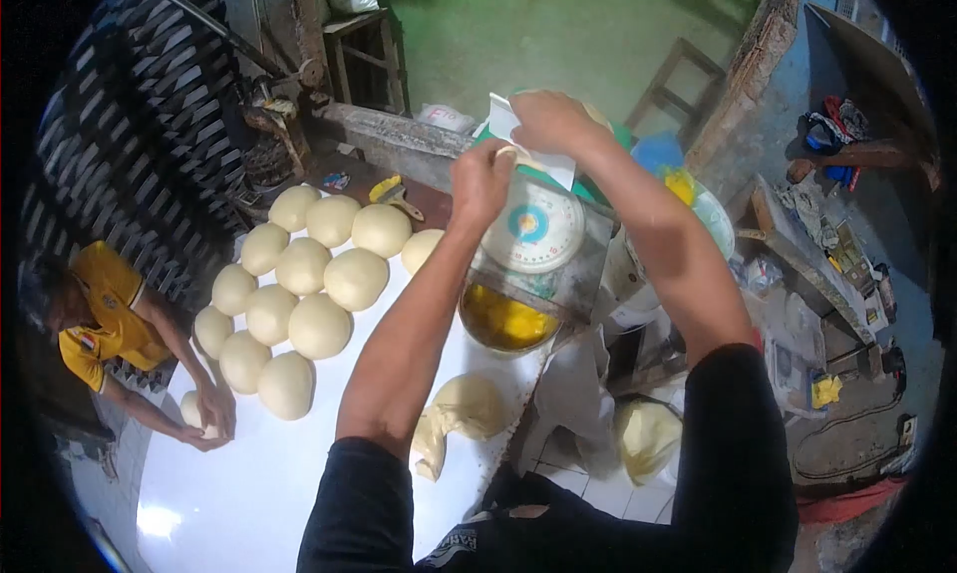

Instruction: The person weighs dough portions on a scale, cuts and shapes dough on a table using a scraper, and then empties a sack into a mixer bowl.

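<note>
Over the top of a dial scale point(531, 226), my left hand point(480, 186) is closed on a small pale strip of dough point(522, 159). My right hand point(556, 125) is beside it, curled over a thin white flat scraper-like sheet point(502, 121); its fingertips are partly hidden. Below the scale, a metal bowl holds yellow fat point(513, 319). A loose, torn lump of dough point(467, 410) lies on the white table point(374, 374) under my forearms. Several round dough balls point(304, 266) sit in rows on the table's far left part.
At the left, a co-worker in a yellow shirt point(118, 309) cups a dough ball point(194, 410) with both hands. A yellow-bristled brush point(397, 196) lies behind the dough balls. To the right stand a white bucket point(713, 224), a bag point(648, 438) and a cluttered shelf point(817, 254).
</note>
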Action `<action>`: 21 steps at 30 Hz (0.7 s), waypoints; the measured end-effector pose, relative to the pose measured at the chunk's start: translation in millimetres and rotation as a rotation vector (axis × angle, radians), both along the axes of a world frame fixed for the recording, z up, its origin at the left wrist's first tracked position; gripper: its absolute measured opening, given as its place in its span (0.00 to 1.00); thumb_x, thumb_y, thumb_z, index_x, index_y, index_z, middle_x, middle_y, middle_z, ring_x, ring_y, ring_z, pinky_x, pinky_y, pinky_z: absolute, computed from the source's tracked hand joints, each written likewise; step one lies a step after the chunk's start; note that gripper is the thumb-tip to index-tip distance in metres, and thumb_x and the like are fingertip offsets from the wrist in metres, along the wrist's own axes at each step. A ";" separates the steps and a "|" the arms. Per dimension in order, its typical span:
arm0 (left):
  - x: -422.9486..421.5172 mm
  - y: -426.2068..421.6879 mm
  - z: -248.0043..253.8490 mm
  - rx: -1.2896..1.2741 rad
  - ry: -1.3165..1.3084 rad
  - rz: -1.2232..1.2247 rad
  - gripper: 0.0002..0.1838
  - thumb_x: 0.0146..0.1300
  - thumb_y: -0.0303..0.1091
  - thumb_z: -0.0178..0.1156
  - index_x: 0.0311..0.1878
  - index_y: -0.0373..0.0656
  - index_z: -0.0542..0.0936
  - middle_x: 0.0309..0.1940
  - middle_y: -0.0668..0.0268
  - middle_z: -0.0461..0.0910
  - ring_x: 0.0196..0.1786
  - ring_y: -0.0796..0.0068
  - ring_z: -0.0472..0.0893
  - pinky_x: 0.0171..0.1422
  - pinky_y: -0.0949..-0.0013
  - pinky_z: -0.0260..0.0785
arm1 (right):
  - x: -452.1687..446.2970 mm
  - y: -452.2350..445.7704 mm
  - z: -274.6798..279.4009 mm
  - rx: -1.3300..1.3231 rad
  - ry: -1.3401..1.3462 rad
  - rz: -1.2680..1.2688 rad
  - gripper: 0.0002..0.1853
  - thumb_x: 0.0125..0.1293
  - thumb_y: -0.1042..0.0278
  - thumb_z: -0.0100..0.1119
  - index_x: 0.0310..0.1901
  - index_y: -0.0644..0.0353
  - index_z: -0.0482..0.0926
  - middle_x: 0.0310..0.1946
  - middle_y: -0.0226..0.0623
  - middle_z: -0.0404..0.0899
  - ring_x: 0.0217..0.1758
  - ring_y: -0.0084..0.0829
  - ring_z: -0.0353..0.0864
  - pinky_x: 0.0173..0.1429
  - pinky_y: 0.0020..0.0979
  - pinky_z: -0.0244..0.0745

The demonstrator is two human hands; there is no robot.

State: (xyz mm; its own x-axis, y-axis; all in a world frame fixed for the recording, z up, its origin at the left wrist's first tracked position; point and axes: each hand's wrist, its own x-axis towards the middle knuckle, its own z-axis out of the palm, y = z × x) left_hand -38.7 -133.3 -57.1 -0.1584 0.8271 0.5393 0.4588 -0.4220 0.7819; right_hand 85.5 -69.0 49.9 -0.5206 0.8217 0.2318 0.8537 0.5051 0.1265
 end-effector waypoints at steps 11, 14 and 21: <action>-71.9 -323.0 -285.8 -0.363 0.665 0.048 0.24 0.71 0.37 0.59 0.68 0.40 0.74 0.59 0.50 0.77 0.61 0.47 0.75 0.65 0.44 0.66 | 43.5 -219.6 -149.1 -0.067 0.555 -0.072 0.28 0.69 0.53 0.64 0.65 0.61 0.76 0.43 0.56 0.85 0.42 0.51 0.87 0.46 0.48 0.80; -65.4 -424.8 -300.0 -0.416 0.802 0.036 0.32 0.68 0.43 0.63 0.71 0.38 0.71 0.69 0.47 0.70 0.75 0.41 0.65 0.78 0.44 0.58 | 48.3 -303.4 -253.5 -0.389 0.673 0.261 0.28 0.66 0.53 0.69 0.61 0.63 0.77 0.40 0.53 0.85 0.44 0.53 0.86 0.51 0.49 0.79; -133.8 -508.4 -324.2 -0.490 0.238 0.202 0.33 0.67 0.40 0.63 0.71 0.34 0.70 0.73 0.41 0.66 0.75 0.35 0.63 0.80 0.40 0.53 | 70.4 -378.1 -241.9 -1.037 0.518 0.059 0.26 0.69 0.50 0.65 0.60 0.59 0.79 0.42 0.51 0.87 0.45 0.44 0.87 0.53 0.41 0.79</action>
State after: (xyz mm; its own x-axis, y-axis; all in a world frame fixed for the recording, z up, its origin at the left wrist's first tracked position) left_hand -172.5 -641.7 -381.3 -0.2600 0.9552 0.1412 0.6800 0.0773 0.7292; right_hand 155.9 -447.2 -192.0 -0.6040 0.7199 -0.3420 0.6540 0.2023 -0.7289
